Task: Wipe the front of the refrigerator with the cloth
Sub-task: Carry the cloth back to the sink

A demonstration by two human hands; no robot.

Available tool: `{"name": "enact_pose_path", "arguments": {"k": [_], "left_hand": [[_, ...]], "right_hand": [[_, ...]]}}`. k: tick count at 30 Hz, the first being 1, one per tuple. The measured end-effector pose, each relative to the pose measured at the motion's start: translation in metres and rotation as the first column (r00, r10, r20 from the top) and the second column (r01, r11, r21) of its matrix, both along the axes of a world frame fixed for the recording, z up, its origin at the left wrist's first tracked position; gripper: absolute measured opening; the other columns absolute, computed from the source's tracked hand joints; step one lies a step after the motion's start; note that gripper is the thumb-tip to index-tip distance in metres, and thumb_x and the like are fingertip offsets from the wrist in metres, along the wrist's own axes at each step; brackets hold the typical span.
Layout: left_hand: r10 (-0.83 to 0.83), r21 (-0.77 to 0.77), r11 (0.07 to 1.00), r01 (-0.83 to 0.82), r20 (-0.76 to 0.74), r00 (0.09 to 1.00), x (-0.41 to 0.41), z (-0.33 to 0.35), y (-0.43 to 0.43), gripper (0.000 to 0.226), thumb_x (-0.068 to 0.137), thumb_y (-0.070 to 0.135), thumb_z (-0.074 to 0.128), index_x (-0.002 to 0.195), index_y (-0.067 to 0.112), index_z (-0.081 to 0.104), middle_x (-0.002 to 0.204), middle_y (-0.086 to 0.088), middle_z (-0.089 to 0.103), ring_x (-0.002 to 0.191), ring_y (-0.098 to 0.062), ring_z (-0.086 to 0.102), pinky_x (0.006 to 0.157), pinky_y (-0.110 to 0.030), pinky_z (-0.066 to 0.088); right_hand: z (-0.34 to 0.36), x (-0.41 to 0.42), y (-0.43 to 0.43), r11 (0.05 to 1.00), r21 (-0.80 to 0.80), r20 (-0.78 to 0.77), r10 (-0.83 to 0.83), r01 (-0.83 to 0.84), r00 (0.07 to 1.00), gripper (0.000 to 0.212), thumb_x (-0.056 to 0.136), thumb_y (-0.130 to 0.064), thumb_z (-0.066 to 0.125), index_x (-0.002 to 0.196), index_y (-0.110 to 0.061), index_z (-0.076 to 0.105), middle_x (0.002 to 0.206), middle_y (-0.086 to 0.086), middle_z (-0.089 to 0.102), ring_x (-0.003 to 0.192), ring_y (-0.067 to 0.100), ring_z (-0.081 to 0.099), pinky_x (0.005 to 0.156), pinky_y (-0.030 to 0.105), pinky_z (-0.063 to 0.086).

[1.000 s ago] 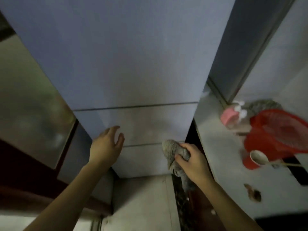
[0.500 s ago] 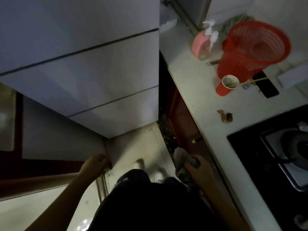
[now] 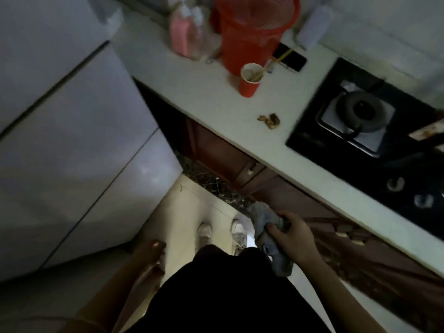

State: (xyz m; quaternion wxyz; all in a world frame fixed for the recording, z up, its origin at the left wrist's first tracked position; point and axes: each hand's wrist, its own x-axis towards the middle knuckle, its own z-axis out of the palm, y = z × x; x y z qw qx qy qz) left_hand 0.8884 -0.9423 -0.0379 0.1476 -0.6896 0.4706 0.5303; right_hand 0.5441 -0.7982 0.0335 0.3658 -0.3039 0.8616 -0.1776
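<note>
On the far counter you have a red paper cup with a thin stick leaning in it, just in front of a red mesh basket whose contents you can't make out, with a pink bottle to its left. Your right hand is closed around the bunched grey cloth, which hangs lengthwise, its loose end trailing near, apart from the refrigerator on the left. Your left hand, blurred so its grip can't be told, sits by the refrigerator's lower near corner, with pale floor open between refrigerator and brown cabinets.
</note>
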Motion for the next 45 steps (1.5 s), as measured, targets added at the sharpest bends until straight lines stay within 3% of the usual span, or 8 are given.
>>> {"name": "enact_pose_path", "arguments": {"k": [3, 8, 12, 17, 22, 28, 35, 45], "left_hand": [[-0.101, 0.058, 0.993, 0.104, -0.058, 0.993, -0.031, 0.002, -0.018, 0.021, 0.091, 0.017, 0.061, 0.075, 0.004, 0.054, 0.070, -0.013, 0.054, 0.060, -0.023, 0.049, 0.059, -0.030, 0.040], [-0.398, -0.027, 0.917, 0.397, -0.120, 0.910, -0.086, 0.012, -0.038, 0.019, 0.096, 0.018, 0.052, 0.085, 0.007, 0.062, 0.094, -0.013, 0.067, 0.088, -0.030, 0.065, 0.085, -0.040, 0.055], [-0.644, -0.080, 0.765, 0.639, -0.106, 0.758, -0.113, 0.010, -0.043, 0.020, 0.096, 0.025, 0.052, 0.093, 0.013, 0.067, 0.096, -0.009, 0.069, 0.091, -0.028, 0.068, 0.094, -0.046, 0.054], [-0.763, -0.119, 0.646, 0.754, -0.047, 0.645, -0.129, 0.010, -0.020, 0.020, 0.097, 0.022, 0.053, 0.090, 0.011, 0.068, 0.093, -0.012, 0.071, 0.090, -0.031, 0.067, 0.089, -0.039, 0.053], [-0.846, -0.117, 0.524, 0.844, 0.040, 0.531, -0.132, 0.001, 0.019, 0.023, 0.096, 0.021, 0.054, 0.087, 0.008, 0.070, 0.090, -0.012, 0.071, 0.092, -0.032, 0.066, 0.093, -0.043, 0.052], [-0.938, -0.064, 0.319, 0.946, 0.121, 0.324, -0.168, -0.005, 0.064, 0.031, 0.097, 0.017, 0.053, 0.090, -0.011, 0.064, 0.088, -0.017, 0.069, 0.086, -0.027, 0.062, 0.075, -0.032, 0.043], [-0.989, -0.042, 0.101, 0.994, 0.105, 0.105, -0.296, -0.015, 0.123, 0.031, 0.094, 0.018, 0.054, 0.064, 0.015, 0.048, 0.062, -0.006, 0.049, 0.061, -0.019, 0.045, 0.062, -0.032, 0.037], [-0.901, -0.092, -0.432, 0.897, -0.009, -0.434, -0.540, -0.032, 0.354, 0.027, 0.094, 0.030, 0.056, 0.075, 0.014, 0.065, 0.079, -0.008, 0.070, 0.083, -0.028, 0.068, 0.077, -0.039, 0.052]], "right_hand": [[0.001, 0.013, 0.039, 0.988, -0.006, -0.042, -0.154, 0.154, 0.987, 0.034, 0.082, -0.032, 0.079, 0.113, -0.024, 0.068, 0.098, -0.003, 0.065, 0.086, 0.016, 0.060, 0.072, 0.028, 0.039], [0.003, 0.036, 0.115, 0.876, -0.007, -0.028, -0.482, 0.482, 0.876, 0.030, 0.081, -0.029, 0.078, 0.110, -0.027, 0.068, 0.098, -0.003, 0.070, 0.085, 0.018, 0.066, 0.071, 0.031, 0.046], [-0.003, 0.065, 0.174, 0.719, -0.073, 0.002, -0.692, 0.691, 0.721, 0.020, 0.082, -0.025, 0.079, 0.100, -0.026, 0.071, 0.090, -0.007, 0.072, 0.078, 0.010, 0.067, 0.062, 0.022, 0.044], [-0.011, 0.095, 0.236, 0.444, -0.164, 0.126, -0.876, 0.881, 0.465, 0.008, 0.084, -0.021, 0.077, 0.088, -0.026, 0.072, 0.080, -0.007, 0.074, 0.072, 0.001, 0.065, 0.063, 0.026, 0.046], [-0.021, 0.113, 0.296, 0.278, -0.207, 0.196, -0.928, 0.938, 0.318, 0.009, 0.084, -0.022, 0.077, 0.088, -0.027, 0.072, 0.082, -0.006, 0.073, 0.073, 0.001, 0.065, 0.066, 0.026, 0.047], [-0.028, 0.117, 0.353, 0.107, -0.212, 0.253, -0.954, 0.971, 0.161, 0.013, 0.085, -0.021, 0.076, 0.089, -0.031, 0.069, 0.085, -0.010, 0.072, 0.081, 0.005, 0.066, 0.071, 0.028, 0.050], [-0.040, 0.103, 0.422, -0.054, -0.142, 0.183, -0.983, 0.988, -0.027, 0.018, 0.083, -0.024, 0.079, 0.097, -0.028, 0.069, 0.090, -0.012, 0.071, 0.086, 0.014, 0.066, 0.080, 0.031, 0.047], [-0.023, 0.050, 0.540, -0.138, -0.050, -0.094, -0.985, 0.989, -0.142, 0.038, 0.081, -0.031, 0.078, 0.117, -0.025, 0.068, 0.108, -0.004, 0.064, 0.097, 0.016, 0.063, 0.081, 0.026, 0.042]]}}
